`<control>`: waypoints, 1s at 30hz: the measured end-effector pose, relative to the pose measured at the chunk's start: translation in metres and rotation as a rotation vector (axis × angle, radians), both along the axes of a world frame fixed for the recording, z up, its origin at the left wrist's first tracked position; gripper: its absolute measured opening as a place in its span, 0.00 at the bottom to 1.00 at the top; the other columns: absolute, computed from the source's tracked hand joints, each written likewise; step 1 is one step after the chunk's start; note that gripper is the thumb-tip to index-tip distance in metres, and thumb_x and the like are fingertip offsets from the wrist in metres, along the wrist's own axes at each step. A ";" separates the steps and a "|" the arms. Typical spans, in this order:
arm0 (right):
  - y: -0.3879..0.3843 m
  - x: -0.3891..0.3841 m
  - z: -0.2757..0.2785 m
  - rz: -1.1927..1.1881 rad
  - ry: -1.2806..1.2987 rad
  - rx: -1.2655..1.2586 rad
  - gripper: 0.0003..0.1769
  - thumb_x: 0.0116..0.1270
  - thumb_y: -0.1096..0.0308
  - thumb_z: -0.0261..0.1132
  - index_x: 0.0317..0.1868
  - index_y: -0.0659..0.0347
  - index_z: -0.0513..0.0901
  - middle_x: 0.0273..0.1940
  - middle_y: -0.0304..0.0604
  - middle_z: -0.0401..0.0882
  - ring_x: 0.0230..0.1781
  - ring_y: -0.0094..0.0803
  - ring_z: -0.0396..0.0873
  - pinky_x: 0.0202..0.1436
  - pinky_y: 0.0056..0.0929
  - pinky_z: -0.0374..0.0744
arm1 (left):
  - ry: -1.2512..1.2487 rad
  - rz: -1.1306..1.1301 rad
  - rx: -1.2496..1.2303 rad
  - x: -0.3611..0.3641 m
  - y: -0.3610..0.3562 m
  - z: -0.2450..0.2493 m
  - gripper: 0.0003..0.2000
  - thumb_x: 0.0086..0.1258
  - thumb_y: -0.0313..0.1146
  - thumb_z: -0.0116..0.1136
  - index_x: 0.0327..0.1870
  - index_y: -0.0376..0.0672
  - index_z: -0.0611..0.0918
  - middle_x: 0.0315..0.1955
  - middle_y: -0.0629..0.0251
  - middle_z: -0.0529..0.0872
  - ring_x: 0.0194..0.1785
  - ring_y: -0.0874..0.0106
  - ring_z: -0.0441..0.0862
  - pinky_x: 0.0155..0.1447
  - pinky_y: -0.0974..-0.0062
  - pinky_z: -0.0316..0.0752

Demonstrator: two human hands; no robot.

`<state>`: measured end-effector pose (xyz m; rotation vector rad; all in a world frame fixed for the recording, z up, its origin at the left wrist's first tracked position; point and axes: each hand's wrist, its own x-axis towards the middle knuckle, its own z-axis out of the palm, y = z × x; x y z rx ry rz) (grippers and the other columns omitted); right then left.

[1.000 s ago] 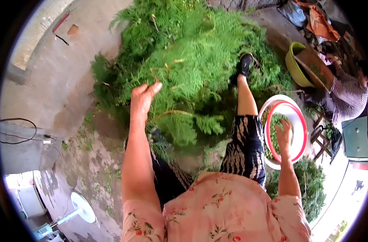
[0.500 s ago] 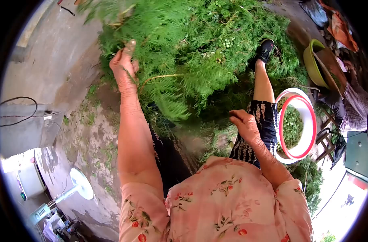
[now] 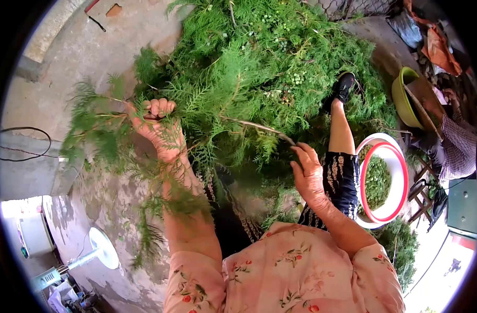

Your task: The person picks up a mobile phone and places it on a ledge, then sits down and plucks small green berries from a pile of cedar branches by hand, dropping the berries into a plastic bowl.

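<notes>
My left hand (image 3: 157,128) is closed around leafy evergreen sprigs (image 3: 100,122), whose fronds stick out to the left and droop over my forearm. My right hand (image 3: 310,175) is in front of my knee, its fingertips at the bare brown end of a cut evergreen branch (image 3: 259,127). That branch's leafy part reaches left toward my left hand. Behind both hands lies a big heap of evergreen branches (image 3: 301,57), with small pale green cones among the foliage.
By my right leg stands a white tub with a red rim (image 3: 405,180), holding green bits. A yellow-green basin (image 3: 405,99) is farther right, beside another person in a checked sleeve (image 3: 455,141). A white fan (image 3: 103,248) stands at lower left on the concrete floor (image 3: 128,41).
My left hand has come down toward me, and its sprigs now hang leftward over the forearm. My right hand has shifted slightly left and lower, meeting a branch's bare end.
</notes>
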<state>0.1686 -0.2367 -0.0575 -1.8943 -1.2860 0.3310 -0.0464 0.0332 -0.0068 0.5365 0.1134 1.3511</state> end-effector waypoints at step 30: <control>-0.054 0.012 0.064 -0.050 0.684 -0.460 0.08 0.65 0.67 0.57 0.33 0.63 0.79 0.20 0.30 0.70 0.17 0.15 0.62 0.19 0.16 0.60 | 1.171 0.025 0.218 0.081 -0.044 -0.014 0.24 0.62 0.50 0.58 0.16 0.38 0.76 0.11 0.71 0.66 0.19 0.78 0.62 0.26 0.75 0.61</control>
